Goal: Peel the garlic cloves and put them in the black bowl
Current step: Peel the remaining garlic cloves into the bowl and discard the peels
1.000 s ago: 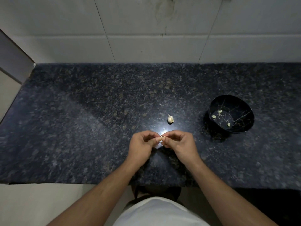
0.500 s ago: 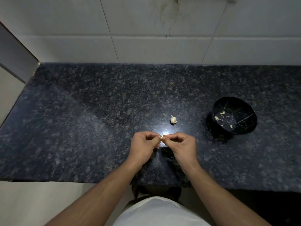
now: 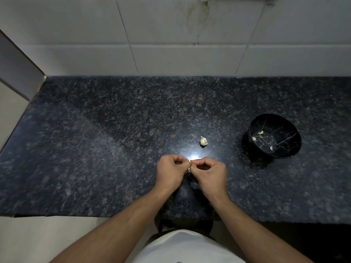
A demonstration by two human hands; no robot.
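Your left hand [image 3: 171, 172] and right hand [image 3: 208, 174] still pinch one garlic clove [image 3: 190, 162] between them, little changed; peeling continues. Three peeled cloves [image 3: 260, 132] lie in the black bowl [image 3: 288, 128]; a garlic piece [image 3: 203, 141] waits on the surface [image 3: 95, 149].

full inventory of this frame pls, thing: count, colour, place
Speckled dark granite countertop: 1, black-grey, fills the middle of the view.
Glossy tiled wall: 1, white, behind the countertop.
Round black bowl with pale vein pattern: 1, black, on the countertop to the right.
Peeled garlic cloves: 3, cream, inside the bowl.
Partial garlic bulb: 1, off-white, on the countertop beyond the hands.
Small garlic clove: 1, pale, pinched between both hands, mostly hidden.
White shirt: 1, bottom centre.
Left hand: 1, pinching the clove.
Right hand: 1, pinching the clove.
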